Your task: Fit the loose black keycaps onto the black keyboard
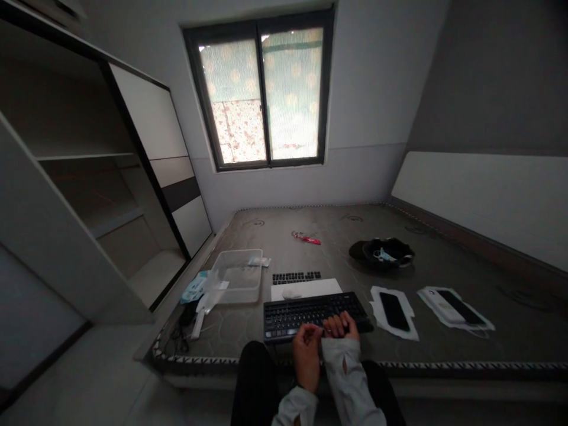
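A black keyboard (pixel 288 316) lies on the mattress just in front of my knees. My left hand (pixel 307 352) is at its near edge, thumb and fingertips pinched together. Close beside it, my right hand (pixel 341 326) is over the right part of the keyboard with its fingers curled in. Whatever either hand holds, if anything, is too small or hidden to make out. Behind the keyboard lies a white sheet (pixel 322 287) with a small pale rounded object (pixel 291 293) on it. Beyond that are rows of black keys (pixel 296 277).
A clear plastic bin (pixel 239 277) stands left, near a blue-and-white packet (pixel 195 287) and a dark cable (pixel 180 340). To the right, two dark phones (pixel 394 312) (pixel 461 307) lie on white cloths. Farther back are a black cap (pixel 377 253) and a red item (pixel 308 239).
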{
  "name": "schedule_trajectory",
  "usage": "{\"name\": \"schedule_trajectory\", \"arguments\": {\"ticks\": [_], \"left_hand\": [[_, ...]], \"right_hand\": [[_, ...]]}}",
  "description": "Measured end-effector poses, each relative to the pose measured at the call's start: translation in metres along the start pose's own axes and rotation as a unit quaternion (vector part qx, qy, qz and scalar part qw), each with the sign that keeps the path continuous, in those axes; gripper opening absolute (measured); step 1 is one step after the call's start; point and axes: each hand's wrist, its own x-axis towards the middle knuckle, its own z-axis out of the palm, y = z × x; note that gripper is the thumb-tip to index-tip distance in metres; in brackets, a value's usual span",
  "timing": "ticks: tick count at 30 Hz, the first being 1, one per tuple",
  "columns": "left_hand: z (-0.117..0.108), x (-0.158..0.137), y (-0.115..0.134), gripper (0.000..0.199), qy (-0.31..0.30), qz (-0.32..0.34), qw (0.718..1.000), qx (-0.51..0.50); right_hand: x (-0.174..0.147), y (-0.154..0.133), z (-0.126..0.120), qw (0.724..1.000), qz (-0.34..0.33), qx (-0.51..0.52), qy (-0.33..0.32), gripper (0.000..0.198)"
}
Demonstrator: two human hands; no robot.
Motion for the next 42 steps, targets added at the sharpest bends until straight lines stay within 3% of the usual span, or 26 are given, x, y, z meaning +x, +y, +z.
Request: {"name": "schedule_trajectory", "arguments": {"ticks": [8,16,22,28,35,42], "left_hand": [[0.006,0.05,-0.029,0.039,-0.029,-0.047,0.998,0.008],[0.01,0.08,-0.056,0.043,0.02,-0.105,0.992,-0.062],[0.013,0.087,-0.071,0.049,0.073,-0.234,0.939,-0.24],[0.007,0.093,-0.063,0.036,0.053,-0.299,0.913,-0.274],[-0.008,0.082,-0.052,0.036,0.016,-0.308,0.926,-0.218],[-0.016,0.081,-0.044,0.042,-0.053,-0.241,0.962,-0.113]], "right_hand": [[0.058,0.015,-0.012,0.998,0.023,-0.026,0.046,0.049],[0.097,0.034,-0.024,0.994,-0.02,-0.105,0.0,0.052],[0.109,0.045,-0.032,0.997,-0.002,-0.072,0.04,0.047],[0.113,0.051,-0.036,0.997,0.031,-0.04,0.051,0.045],[0.101,0.053,-0.052,0.993,0.07,-0.098,-0.009,0.047],[0.102,0.051,-0.044,0.991,0.077,-0.11,-0.017,0.048]]}}
